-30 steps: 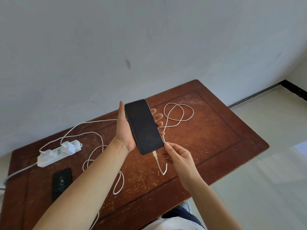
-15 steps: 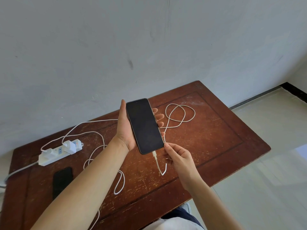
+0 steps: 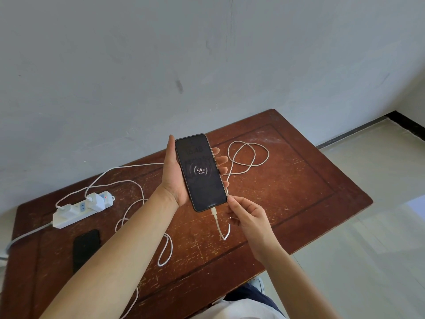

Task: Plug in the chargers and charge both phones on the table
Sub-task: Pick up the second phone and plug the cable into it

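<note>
Plugged-in phone (image 3: 201, 172) in left hand (image 3: 176, 180)

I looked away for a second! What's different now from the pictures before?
The phone in the left hand lit up: its screen, dark before, now shows a charging ring reading 54%. Nothing was grabbed or let go. The right hand stays by the phone's lower corner, next to the plugged-in white cable. The second phone, power strip and both chargers on the table haven't moved.
</note>
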`<state>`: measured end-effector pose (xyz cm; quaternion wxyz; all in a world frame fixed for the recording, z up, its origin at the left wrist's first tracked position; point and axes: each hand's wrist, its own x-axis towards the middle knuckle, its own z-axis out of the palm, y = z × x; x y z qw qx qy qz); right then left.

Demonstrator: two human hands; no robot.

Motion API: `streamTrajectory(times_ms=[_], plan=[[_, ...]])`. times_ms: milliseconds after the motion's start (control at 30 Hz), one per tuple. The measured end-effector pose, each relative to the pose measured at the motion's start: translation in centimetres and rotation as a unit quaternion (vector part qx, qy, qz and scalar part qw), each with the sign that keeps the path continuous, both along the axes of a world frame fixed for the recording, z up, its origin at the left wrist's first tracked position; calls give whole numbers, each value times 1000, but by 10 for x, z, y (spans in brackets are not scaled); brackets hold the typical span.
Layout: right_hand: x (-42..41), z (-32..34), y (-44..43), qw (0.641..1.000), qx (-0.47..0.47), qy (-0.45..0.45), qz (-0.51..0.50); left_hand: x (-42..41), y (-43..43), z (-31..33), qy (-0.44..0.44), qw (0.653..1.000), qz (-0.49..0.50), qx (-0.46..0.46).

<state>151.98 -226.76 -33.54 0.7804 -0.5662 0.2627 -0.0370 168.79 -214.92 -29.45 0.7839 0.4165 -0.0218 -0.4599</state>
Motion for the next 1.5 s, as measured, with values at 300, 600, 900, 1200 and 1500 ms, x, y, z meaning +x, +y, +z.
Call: streamTrajectory(times_ms=[300, 600, 900, 1200, 1500], plan=[[-4, -3, -4, 1000, 1, -11, -7, -2, -3, -5, 6, 1000, -2, -6], [-4, -48, -9, 992, -52, 112, -10, -7, -3, -33, 82, 996, -15, -34], [4, -114, -8, 955, 173, 242, -12, -5, 7, -70, 114, 990, 28, 79], [13, -132, -72, 964, -23, 220, -150, -6, -19, -115, 206, 955, 81, 200], [7, -156, -126, 947, -63, 251, -187, -12, -82, -151, 217, 949, 83, 213]])
